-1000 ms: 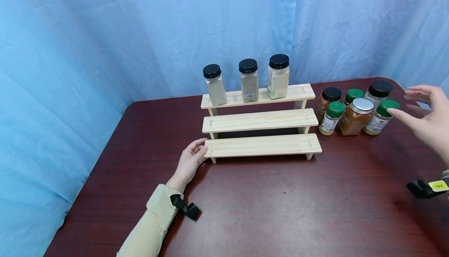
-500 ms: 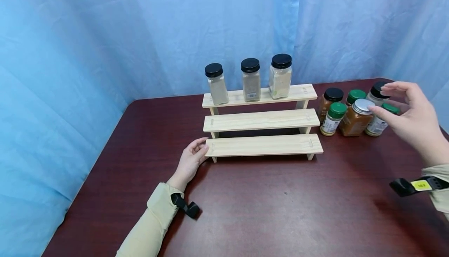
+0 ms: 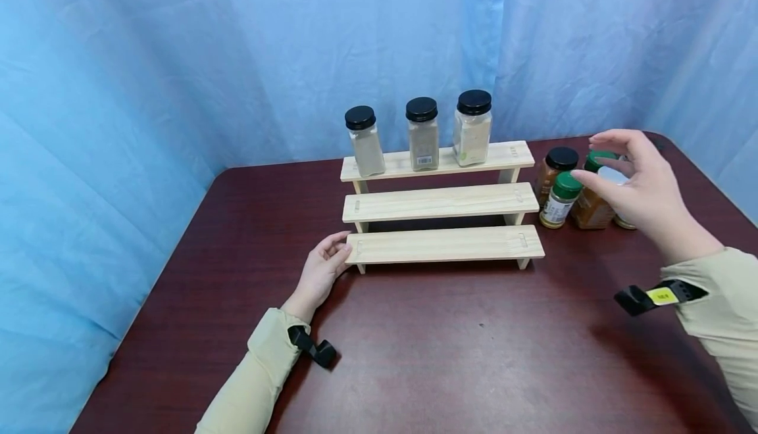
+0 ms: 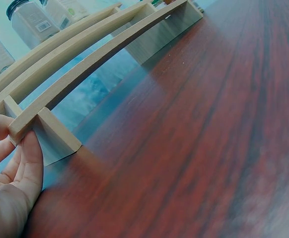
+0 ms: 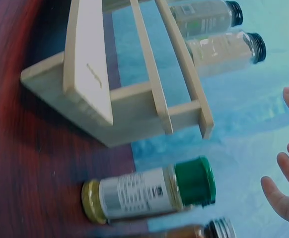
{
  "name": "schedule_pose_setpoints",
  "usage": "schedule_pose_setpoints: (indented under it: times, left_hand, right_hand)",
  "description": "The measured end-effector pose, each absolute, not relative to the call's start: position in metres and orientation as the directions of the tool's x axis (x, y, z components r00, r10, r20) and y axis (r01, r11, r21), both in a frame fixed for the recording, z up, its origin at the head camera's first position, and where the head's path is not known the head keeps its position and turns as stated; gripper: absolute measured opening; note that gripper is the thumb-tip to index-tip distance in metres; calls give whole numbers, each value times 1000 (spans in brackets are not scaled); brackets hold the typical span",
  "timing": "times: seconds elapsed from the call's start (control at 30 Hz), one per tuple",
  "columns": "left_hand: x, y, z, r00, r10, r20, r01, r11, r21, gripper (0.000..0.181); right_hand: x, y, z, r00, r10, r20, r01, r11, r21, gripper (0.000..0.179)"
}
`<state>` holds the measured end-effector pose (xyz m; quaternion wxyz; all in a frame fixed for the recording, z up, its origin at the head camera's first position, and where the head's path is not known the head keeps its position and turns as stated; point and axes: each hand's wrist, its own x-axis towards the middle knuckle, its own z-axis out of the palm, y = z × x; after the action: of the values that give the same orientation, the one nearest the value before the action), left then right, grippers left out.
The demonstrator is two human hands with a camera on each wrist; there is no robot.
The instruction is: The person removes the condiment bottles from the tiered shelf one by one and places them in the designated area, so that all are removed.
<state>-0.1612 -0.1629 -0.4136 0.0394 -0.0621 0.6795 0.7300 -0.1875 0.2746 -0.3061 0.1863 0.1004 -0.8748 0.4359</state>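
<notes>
My left hand (image 3: 320, 269) pinches the left end of the lowest shelf of a three-step wooden rack (image 3: 444, 244); the left wrist view shows thumb and fingers (image 4: 31, 163) at the board's corner. Thumb and fingers parted, my right hand (image 3: 645, 187) is above the group of spice jars to the right of the rack and holds nothing. Its thumb tip is near a small green-capped spice jar (image 3: 556, 207), which stands in front of a black-capped brown jar (image 3: 551, 164). An orange-brown jar (image 3: 592, 214) and another green-capped jar (image 3: 598, 160) are partly hidden by the hand.
On the top shelf stand three black-capped glass jars, the left jar (image 3: 366, 148), the middle jar (image 3: 423, 138) and the right jar (image 3: 472, 135). A blue curtain (image 3: 296, 59) hangs behind the dark red table (image 3: 444, 355).
My right hand has moved left over the jars, from the right edge of the view to near the front green-capped jar. My left hand has stayed on the rack.
</notes>
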Motion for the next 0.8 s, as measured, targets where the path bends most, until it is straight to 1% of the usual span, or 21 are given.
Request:
schedule_pose_setpoints:
  times: [0.3, 0.57, 0.8]
  left_hand:
    - [-161, -162, -413, -990, -24, -142, -139, -81, 987, 38]
    - [-161, -163, -413, -991, -17, -135, -134, -82, 988, 38]
    - [-161, -163, -413, -991, -15, -133, -132, -80, 988, 38]
  right_hand:
    - [-201, 248, -305, -909, -54, 413, -355, 619, -701, 54]
    - [-212, 223, -298, -887, -144, 438, -433, 586, -685, 58]
    - [-217, 206, -293, -907, -178, 383, -412, 569, -712, 67]
